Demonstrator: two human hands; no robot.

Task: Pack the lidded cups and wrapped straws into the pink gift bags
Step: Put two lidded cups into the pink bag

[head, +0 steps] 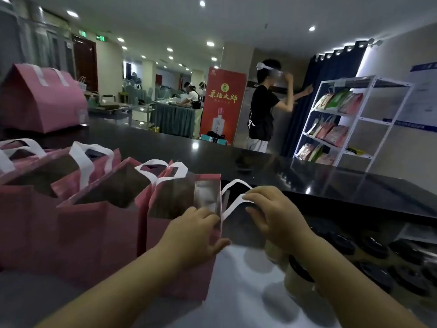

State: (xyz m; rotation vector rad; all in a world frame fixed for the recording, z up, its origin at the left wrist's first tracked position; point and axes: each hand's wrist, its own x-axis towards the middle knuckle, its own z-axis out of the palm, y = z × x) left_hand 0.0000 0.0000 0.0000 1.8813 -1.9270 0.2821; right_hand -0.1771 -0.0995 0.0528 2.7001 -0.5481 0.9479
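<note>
A row of pink gift bags with white handles stands on the counter at the left. My left hand grips the near top edge of the nearest pink bag. My right hand pinches that bag's white handle and pulls it to the right, so the mouth is spread. A beige lidded cup with a black lid sits under my right forearm. Several more black-lidded cups lie at the lower right. No wrapped straw is visible.
Two more open pink bags stand to the left, and a closed pink bag sits on the far left. The black counter runs across. Beyond it are a person, a white shelf and a red banner.
</note>
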